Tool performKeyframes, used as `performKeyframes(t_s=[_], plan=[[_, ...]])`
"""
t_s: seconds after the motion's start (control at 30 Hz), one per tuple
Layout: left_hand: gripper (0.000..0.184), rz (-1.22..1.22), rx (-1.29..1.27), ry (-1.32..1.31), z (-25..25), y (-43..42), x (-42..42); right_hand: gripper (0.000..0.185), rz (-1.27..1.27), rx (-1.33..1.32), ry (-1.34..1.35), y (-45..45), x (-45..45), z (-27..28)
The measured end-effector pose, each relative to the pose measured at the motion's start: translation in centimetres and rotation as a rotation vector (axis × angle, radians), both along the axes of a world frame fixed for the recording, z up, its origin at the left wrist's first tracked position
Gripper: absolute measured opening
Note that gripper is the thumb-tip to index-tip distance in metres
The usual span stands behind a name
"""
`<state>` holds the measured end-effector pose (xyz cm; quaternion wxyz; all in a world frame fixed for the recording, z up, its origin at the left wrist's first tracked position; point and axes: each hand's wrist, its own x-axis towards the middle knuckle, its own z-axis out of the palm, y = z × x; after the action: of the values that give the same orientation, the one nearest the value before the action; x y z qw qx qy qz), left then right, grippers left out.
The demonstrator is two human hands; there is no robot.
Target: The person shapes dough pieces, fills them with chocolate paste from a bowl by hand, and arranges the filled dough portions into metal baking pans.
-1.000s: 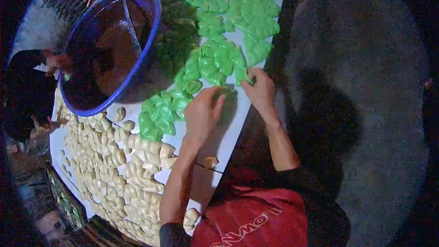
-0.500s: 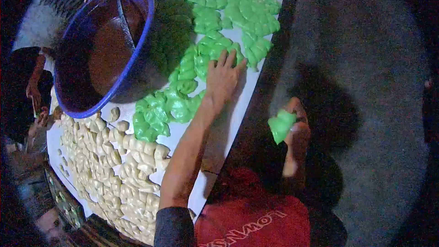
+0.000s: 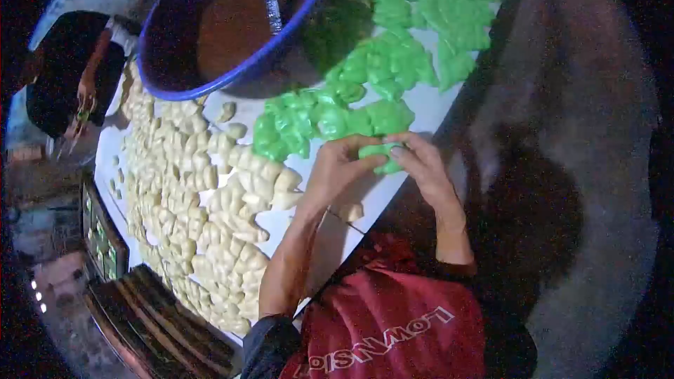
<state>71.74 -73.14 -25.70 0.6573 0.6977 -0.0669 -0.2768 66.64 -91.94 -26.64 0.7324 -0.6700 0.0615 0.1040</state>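
- White table (image 3: 428,109): pale pieces (image 3: 168,217) lie spread across it.
- Blue basin (image 3: 189,92): now higher in view, its top cut off.
- Left hand (image 3: 338,168): has left the green heap (image 3: 382,63), fingers now on the green piece.
- Right hand (image 3: 426,170): back from beside the table, fingers clamped on that piece.
- Green piece (image 3: 390,167): between both hands, near the table's edge.

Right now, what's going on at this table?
A person is holding a soft green piece between the fingers of the left hand and right hand, near the edge of the white table. Many green pieces and pale pieces are spread over it. A blue basin holds something brown and a long utensil. Across the table is another person, whose dealings are too dim to make out.
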Motion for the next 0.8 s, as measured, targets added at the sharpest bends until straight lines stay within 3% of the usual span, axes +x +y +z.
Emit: performKeyframes(t_s=[0.13, 0.23, 0.27, 0.37, 0.4, 0.43, 0.5, 0.53, 0.57, 0.67, 0.77, 0.8], plan=[[0.026, 0.149, -0.048, 0.101, 0.1, 3.1, -0.8, 0.027, 0.002, 0.036, 0.031, 2.3, 0.1, 0.1], [0.027, 0.205, -0.092, 0.106, 0.4, 4.3, -1.5, 0.04, 0.102, 0.123, 0.034, 3.6, 0.4, 0.2], [0.027, 0.23, -0.098, 0.118, 0.7, 4.5, -1.8, 0.052, 0.116, 0.087, -0.026, 4.2, 0.6, -0.6], [0.032, 0.209, -0.11, 0.096, 0.3, 5.8, -2.1, 0.058, 0.12, -0.06, -0.209, 5.4, 1.0, -0.1], [0.035, 0.198, -0.116, 0.098, 0.3, 6.2, -2.3, 0.054, 0.076, 0.022, -0.146, 5.9, 1.0, 0.4], [0.038, 0.187, -0.121, 0.102, 0.4, 6.5, -2.6, 0.05, 0.131, -0.056, -0.127, 5.8, 1.1, 0.5], [0.06, 0.135, 0.03, -0.07, 1.1, 6.7, -3.1, 0.042, 0.235, -0.213, -0.089, 5.1, 1.1, 0.5], [0.066, 0.086, 0.089, -0.139, 0.5, 6.8, -3.2, 0.026, 0.207, -0.19, 0.044, 5.6, 1.1, 1.6], [0.072, 0.036, 0.147, -0.209, 0.1, 6.9, -3.1, 0.025, 0.204, -0.204, 0.049, 5.7, 1.0, 1.6], [0.076, 0.086, 0.455, -0.61, 0.6, 5.9, -3.6, 0.022, 0.195, -0.246, 0.029, 6.0, 0.9, 1.5], [0.072, 0.057, 0.501, -0.714, 0.8, 5.3, -3.4, 0.02, 0.172, -0.287, -0.069, 5.9, 1.0, 0.5], [0.061, 0.048, 0.414, -0.77, -0.9, 5.2, -3.2, 0.02, 0.162, -0.301, -0.1, 5.8, 1.0, 0.3]])
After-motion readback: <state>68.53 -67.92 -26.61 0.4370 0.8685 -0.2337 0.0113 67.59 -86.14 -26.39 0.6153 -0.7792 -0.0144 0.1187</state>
